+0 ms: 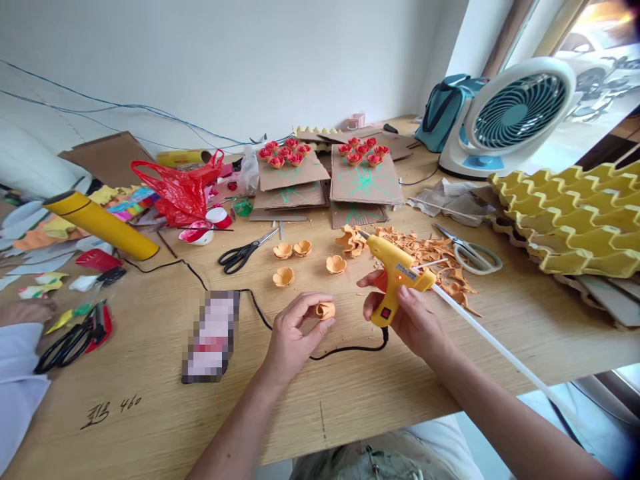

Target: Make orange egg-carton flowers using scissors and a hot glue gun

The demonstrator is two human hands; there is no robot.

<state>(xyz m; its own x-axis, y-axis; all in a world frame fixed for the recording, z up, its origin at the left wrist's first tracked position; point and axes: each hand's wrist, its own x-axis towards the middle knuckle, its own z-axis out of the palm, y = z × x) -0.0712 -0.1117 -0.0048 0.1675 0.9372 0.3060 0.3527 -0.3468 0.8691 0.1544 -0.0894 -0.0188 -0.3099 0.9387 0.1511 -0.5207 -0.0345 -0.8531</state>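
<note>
My left hand [299, 327] pinches a small orange egg-carton flower [326, 310] between thumb and fingers, just above the table. My right hand [407, 313] grips a yellow hot glue gun [393, 270] by its handle, nozzle pointing up and to the left. A long white glue stick [490, 340] sticks out of the gun's back. The gun's black cord [350, 348] runs left under my left hand. Several orange flower cups, one of them a cup [336, 265] near the gun, stand beyond my hands. Behind the nozzle is a stack of orange pieces [351, 241].
Orange scraps [425, 250], light-handled scissors [473, 253] and yellow egg trays [570, 213] lie right. Black scissors [245, 252] and a pixelated phone-shaped object [213, 337] lie left. Red flowers [286, 153] top cardboard at the back. A fan [515, 113] stands back right; another person's sleeve [17, 393] shows left.
</note>
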